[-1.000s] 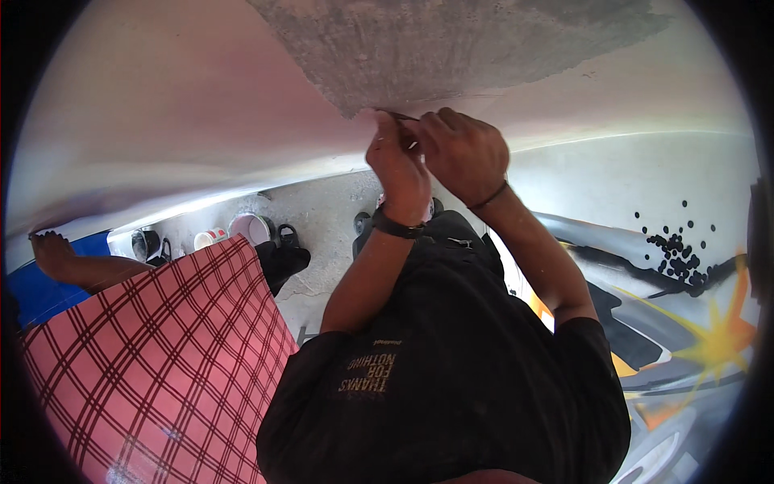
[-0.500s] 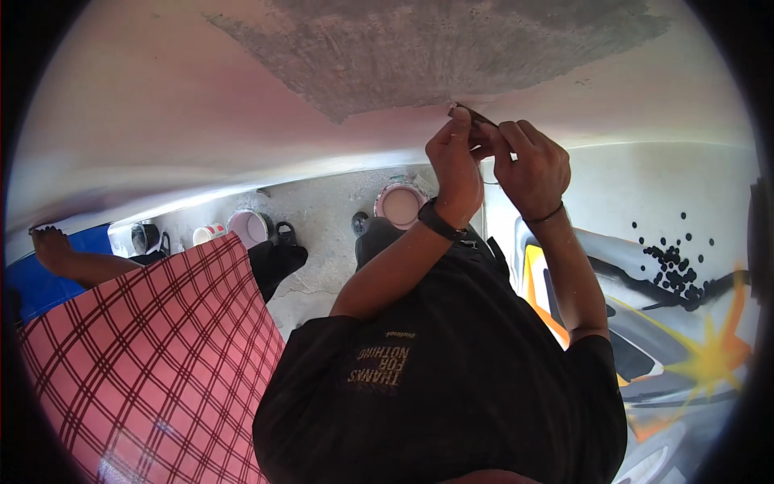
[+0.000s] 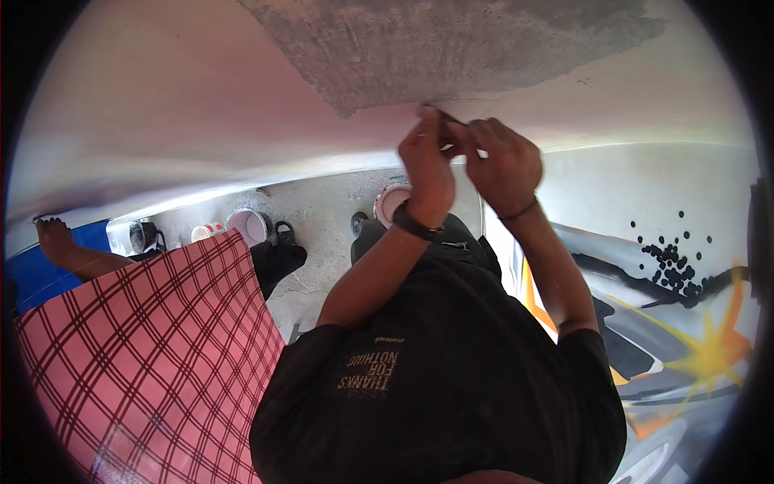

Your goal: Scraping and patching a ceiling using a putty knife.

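Observation:
My left hand (image 3: 429,171) and my right hand (image 3: 508,165) are raised close together at the wall (image 3: 201,105). Both pinch a thin, flat dark brown strip (image 3: 447,118), its kind not plain from here. The left fingers hold its left end and the right fingers its other end; parts of it are hidden by the fingers. It lies by the lower border of a rough grey patch (image 3: 451,56), amid the smooth pinkish-white surface. Slight blur covers my fingertips.
To my left stands a person in a pink checked garment (image 3: 161,347), a hand (image 3: 58,242) against the wall. A pail of pale stuff (image 3: 393,202), another bucket (image 3: 248,226) and a small white tub (image 3: 207,231) stand on the floor. A painted wall (image 3: 685,339) rises at right.
Both my hands have shifted left along the wall, carrying the dark strip with them. The other person's hand has tilted slightly at the wall.

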`<state>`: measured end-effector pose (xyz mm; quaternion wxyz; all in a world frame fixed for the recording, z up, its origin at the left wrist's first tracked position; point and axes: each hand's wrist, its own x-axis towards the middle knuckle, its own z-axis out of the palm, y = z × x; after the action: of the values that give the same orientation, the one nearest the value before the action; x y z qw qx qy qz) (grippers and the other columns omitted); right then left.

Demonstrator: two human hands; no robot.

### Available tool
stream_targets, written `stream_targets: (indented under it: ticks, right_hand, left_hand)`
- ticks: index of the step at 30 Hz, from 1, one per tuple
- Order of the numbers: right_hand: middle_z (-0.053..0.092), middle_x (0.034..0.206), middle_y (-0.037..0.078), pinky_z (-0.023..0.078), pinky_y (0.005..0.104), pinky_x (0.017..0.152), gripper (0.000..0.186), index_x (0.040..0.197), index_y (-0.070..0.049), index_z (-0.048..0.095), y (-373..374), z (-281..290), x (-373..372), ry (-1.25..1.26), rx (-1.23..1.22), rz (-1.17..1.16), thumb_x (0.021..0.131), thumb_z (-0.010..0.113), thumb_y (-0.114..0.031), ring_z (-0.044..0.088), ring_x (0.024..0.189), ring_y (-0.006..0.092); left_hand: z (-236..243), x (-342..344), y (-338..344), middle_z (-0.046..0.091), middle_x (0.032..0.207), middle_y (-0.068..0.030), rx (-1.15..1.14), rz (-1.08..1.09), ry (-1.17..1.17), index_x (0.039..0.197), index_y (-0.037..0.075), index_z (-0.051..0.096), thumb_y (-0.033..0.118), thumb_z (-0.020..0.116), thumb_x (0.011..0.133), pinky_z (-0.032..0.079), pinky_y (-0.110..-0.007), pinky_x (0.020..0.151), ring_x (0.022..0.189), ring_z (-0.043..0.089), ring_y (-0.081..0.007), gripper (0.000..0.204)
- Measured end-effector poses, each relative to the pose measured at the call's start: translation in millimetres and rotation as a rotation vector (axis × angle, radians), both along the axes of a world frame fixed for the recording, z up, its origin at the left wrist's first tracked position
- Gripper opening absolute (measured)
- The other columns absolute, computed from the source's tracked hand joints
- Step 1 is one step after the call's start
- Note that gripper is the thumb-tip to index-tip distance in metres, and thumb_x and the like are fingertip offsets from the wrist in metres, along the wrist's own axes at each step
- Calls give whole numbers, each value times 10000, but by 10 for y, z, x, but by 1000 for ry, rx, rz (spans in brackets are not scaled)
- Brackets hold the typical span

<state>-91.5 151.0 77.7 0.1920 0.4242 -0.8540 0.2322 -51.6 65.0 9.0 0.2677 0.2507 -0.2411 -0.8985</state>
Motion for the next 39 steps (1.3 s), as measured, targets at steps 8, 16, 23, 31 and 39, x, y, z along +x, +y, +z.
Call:
stream_targets:
  ticks: [8, 16, 23, 31, 39]
  right_hand:
    - [618, 697, 43, 481, 378, 489, 177, 787, -105, 630, 362, 32, -96, 11, 36, -178, 914, 692, -212, 637, 578, 249]
    - [587, 672, 34, 487, 366, 496, 192, 746, -116, 599, -27, -147, -63, 38, -27, -45, 891, 698, -195, 632, 574, 230]
    - [597, 699, 32, 502, 357, 506, 127, 787, -128, 648, -294, -287, 49, 30, -47, 60, 880, 696, -199, 641, 600, 217]
    - [607, 665, 35, 481, 365, 478, 179, 767, -107, 635, 18, -347, -93, 5, -123, -59, 882, 726, -210, 627, 551, 236]
    - [615, 682, 48, 478, 373, 485, 185, 755, -115, 639, 150, -279, -200, 29, -76, -25, 892, 715, -212, 631, 563, 239]
  left_hand:
    - [80, -152, 322, 699, 773, -80, 20, -165, 80, 855, 16, 669, 340, 627, 1013, 580, -290, 595, 653, 679, -166, 363]
    - [-132, -37, 23, 674, 748, -53, 12, -5, 16, 848, 41, 663, 350, 609, 1024, 543, -279, 583, 649, 647, -141, 360]
    - [-154, 141, -275, 661, 749, -36, -18, 113, -4, 861, 51, 656, 356, 612, 1023, 520, -266, 586, 666, 631, -124, 349]
    - [-142, -74, 65, 675, 739, -63, -43, 18, -9, 834, 17, 663, 292, 616, 1022, 582, -296, 600, 645, 656, -148, 337]
    - [-142, -129, 165, 667, 744, -51, -26, 30, -14, 822, 48, 647, 337, 604, 1028, 538, -280, 584, 645, 641, -139, 358]
